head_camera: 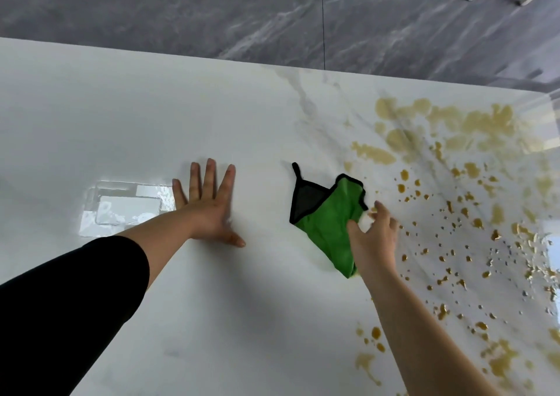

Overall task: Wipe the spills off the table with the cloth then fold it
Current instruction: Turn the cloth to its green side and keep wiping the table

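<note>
L hand (209, 204) flat, fingers spread, on white surface (91, 107), holding nothing. R hand (374, 238) half open, fingers touching crumpled green cloth (327, 223) at centre. Brown spills (448, 123) right of cloth.

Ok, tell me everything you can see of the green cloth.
The green cloth looks like soft microfibre with black edging. One corner is a dark triangle, and a thin black loop sticks out from it toward the far edge. It lies crumpled and unfolded on the white marble-look table, just left of the brown spills. The right hand has open, curled fingers at its right edge; whether they grip it is unclear. The left hand lies flat, apart from it.
</note>
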### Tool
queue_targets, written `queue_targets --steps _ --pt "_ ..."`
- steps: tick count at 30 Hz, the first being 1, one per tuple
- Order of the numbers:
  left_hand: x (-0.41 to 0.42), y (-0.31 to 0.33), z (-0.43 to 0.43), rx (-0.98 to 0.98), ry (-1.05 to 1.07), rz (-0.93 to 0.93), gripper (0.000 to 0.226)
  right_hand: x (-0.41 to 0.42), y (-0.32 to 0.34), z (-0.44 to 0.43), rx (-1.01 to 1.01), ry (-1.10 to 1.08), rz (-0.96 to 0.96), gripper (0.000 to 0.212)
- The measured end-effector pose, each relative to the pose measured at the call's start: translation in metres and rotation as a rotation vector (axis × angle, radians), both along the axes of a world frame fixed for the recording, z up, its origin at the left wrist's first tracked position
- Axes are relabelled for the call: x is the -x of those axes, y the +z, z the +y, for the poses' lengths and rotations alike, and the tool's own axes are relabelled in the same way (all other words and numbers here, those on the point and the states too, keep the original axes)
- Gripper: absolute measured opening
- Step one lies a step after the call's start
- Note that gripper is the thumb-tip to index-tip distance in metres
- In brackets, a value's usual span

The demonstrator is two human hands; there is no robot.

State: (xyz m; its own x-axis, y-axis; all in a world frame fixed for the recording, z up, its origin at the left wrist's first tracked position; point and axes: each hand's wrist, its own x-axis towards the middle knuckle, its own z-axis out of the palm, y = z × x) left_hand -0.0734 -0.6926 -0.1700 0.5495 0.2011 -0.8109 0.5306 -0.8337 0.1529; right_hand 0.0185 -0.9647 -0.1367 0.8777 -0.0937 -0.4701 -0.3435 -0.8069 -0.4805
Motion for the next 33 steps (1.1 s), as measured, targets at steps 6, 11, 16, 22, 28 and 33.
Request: queue_targets --steps 6,11,16,22,28,33 --pt "0.002 -0.001 -0.001 0.005 -0.009 -0.030 0.155 0.022 -0.014 0.024 0.199 0.476 -0.204 0.065" --pt "0.005 -0.001 -0.001 -0.006 0.027 -0.089 0.149 0.017 -0.048 0.044 0.348 0.545 0.080 0.078" --pt "-0.022 0.004 -0.028 -0.055 0.147 -0.367 0.119 0.018 -0.052 0.039 0.310 0.566 0.042 0.076" --pt "-0.122 -0.009 -0.071 -0.033 0.401 -0.286 0.119 0.026 -0.053 0.031 0.448 0.547 -0.051 0.077" --pt "-0.130 -0.029 -0.075 -0.044 0.427 -0.279 0.119 0.020 -0.058 -0.003 0.421 0.583 -0.039 0.076" --pt "-0.133 -0.027 -0.070 -0.012 0.420 -0.222 0.118 -0.014 -0.063 -0.007 0.382 0.561 -0.013 0.077"
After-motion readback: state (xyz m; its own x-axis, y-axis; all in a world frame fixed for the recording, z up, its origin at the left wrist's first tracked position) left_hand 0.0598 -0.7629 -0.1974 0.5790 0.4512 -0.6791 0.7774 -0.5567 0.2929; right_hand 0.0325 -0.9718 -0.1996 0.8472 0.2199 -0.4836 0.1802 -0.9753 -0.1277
